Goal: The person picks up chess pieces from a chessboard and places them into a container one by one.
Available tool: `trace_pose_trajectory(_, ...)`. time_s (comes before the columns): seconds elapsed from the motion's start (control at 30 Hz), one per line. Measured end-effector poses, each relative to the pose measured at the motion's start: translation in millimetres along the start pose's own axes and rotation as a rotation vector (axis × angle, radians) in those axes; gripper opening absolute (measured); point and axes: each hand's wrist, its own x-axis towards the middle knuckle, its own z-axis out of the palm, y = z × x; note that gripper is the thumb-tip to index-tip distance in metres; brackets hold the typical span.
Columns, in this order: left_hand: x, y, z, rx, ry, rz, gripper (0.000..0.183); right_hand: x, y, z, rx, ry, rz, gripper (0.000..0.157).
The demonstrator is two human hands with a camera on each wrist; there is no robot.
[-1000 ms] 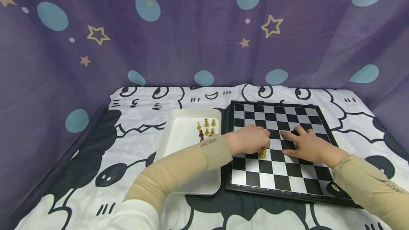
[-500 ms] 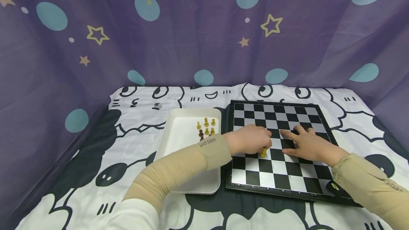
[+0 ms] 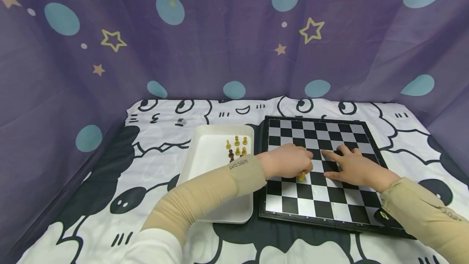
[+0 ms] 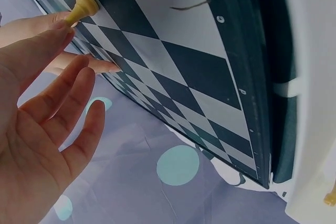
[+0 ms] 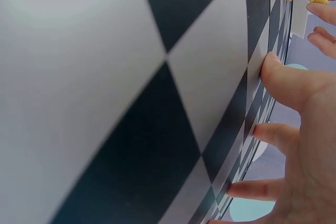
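Note:
My left hand [image 3: 289, 161] pinches the upper part of a yellow chess piece [image 3: 302, 176] between thumb and fingertips; its top is covered, so its exact kind cannot be told. In the left wrist view the base of this chess piece [image 4: 84, 7] is at the board's surface, and the other fingers are held off the board. My right hand [image 3: 353, 168] is spread over the black-and-white chessboard [image 3: 320, 192], to the right of the piece. In the right wrist view, this hand's fingertips [image 5: 270, 62] touch the squares.
Left of the board stands a white tray [image 3: 205, 146]. Several yellow chess pieces [image 3: 237, 141] and a dark brown one [image 3: 231, 155] are at its right side, partly behind my left sleeve [image 3: 216, 186]. A purple curtain [image 3: 220, 52] hangs behind the patterned cloth [image 3: 157, 133].
My left fingers have shifted slightly to the right around the top of the yellow chess piece, which stays in about the same spot. The right hand has not moved.

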Motion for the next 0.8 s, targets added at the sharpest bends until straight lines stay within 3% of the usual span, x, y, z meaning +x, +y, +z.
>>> trace_pose_trajectory(0.43,-6.9,-2.4,-11.5,-0.001,0.035,-0.015,0.016,0,-1,0.0,-0.003,-0.003,0.014,0.086)
trace_pose_trajectory(0.8,-18.5,-9.8,-9.9,0.015,0.067,-0.029,0.012,0,-1,-0.3,-0.012,-0.011,0.024,0.087)
